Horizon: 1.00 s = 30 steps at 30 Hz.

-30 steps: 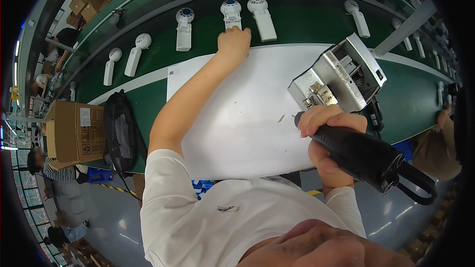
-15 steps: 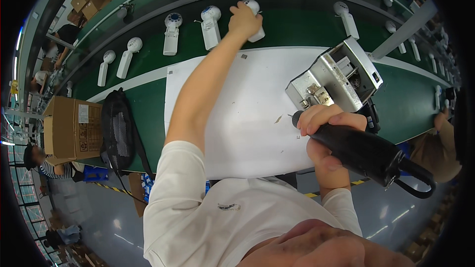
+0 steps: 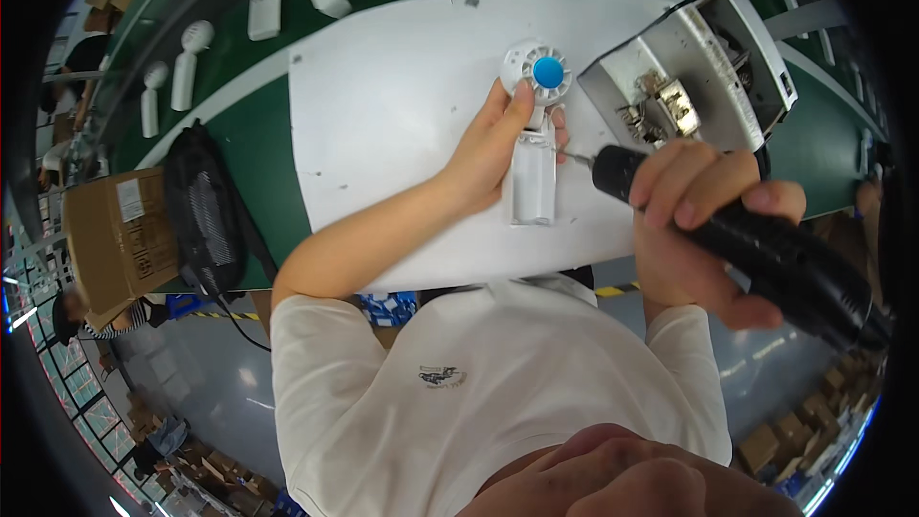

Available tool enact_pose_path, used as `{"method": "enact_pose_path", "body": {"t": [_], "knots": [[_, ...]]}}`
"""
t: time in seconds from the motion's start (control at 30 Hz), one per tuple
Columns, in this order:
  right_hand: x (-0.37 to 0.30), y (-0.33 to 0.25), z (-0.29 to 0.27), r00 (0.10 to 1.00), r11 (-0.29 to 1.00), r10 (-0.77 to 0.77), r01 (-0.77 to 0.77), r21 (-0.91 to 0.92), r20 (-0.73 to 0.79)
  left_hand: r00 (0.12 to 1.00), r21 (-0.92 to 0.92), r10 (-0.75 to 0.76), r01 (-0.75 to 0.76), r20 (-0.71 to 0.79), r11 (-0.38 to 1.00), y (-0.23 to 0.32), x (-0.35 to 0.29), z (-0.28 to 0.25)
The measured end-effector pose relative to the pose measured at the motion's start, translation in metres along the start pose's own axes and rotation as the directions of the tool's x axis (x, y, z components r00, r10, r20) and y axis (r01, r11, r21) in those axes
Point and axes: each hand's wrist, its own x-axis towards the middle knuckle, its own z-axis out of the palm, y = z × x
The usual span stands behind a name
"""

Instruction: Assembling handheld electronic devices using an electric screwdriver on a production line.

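My left hand (image 3: 486,148) is closed around a white handheld fan (image 3: 534,187) over the white work sheet. The fan's round head has a blue disc at its centre, and its hollow handle points toward me. My right hand (image 3: 697,215) grips a black electric screwdriver (image 3: 804,263), its thin bit pointing left toward the fan's neck. The bit's tip is close to the fingers of my left hand; whether it touches the fan I cannot tell. Just beyond my right hand stands a metal screw feeder (image 3: 713,62) with an open side and a small mechanism on its front.
The white sheet (image 3: 383,134) covers part of the green bench. More white fans, one of them (image 3: 266,5), lie along the far side. A black bag (image 3: 206,215) and a cardboard box (image 3: 120,239) stand at the left. Several people are around the bench.
My left hand has brought a fan from the far row to over the sheet in front of me. My right hand has moved slightly right with the screwdriver. The view has shifted.
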Motion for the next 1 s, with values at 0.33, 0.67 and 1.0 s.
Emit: {"method": "enact_pose_path", "body": {"t": [0.33,0.67,1.0], "knots": [[-0.003,0.036,-0.013,0.966,0.989,0.142,-0.149,0.017,0.214,0.990,0.013,0.016,-0.018,0.140,1.000,-0.001,0.003,-0.005],[-0.008,0.063,-0.011,0.969,0.983,0.155,-0.171,0.066,0.192,0.995,0.031,0.031,-0.034,0.097,0.999,-0.001,0.004,-0.010],[-0.004,0.058,-0.007,0.962,0.984,0.177,-0.168,-0.060,0.206,0.991,0.110,0.024,-0.039,0.134,0.993,-0.002,0.006,-0.004]]}}
